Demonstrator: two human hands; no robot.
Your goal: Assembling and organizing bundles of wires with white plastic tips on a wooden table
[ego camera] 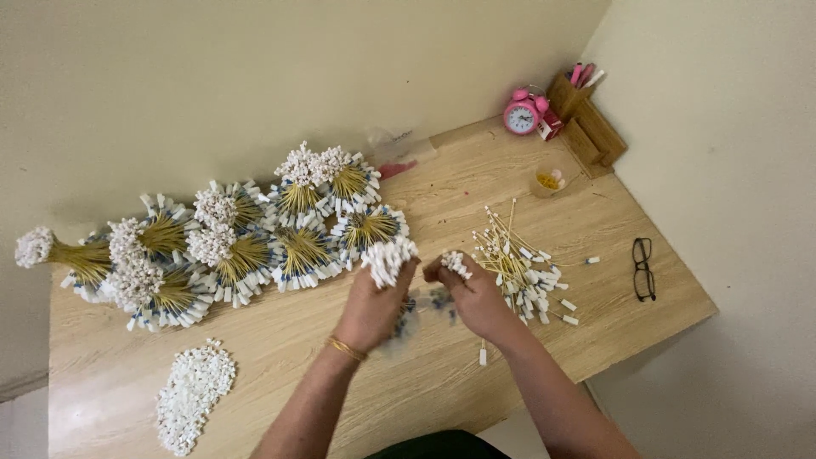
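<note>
Gripping a fat bundle of white-tipped sticks [389,259] above the bench [595,229], the left hand [371,308] risked spilling it if its closed fingers slackened, while the right hand [476,297] pinched a few sticks nearby.

A pink alarm clock [521,114] stands at the far edge of the wooden tabletop [612,221], near its far right corner. Just beside it, in that corner, sits a wooden desk organiser [591,127] with pink-handled items [583,73] sticking up from it. A small round cup [548,182] with something yellow inside rests just in front of the organiser. A pair of black-framed glasses [643,269] lies folded open near the right edge. A crumpled clear plastic bag [393,146] lies against the far edge, left of the clock.
</note>
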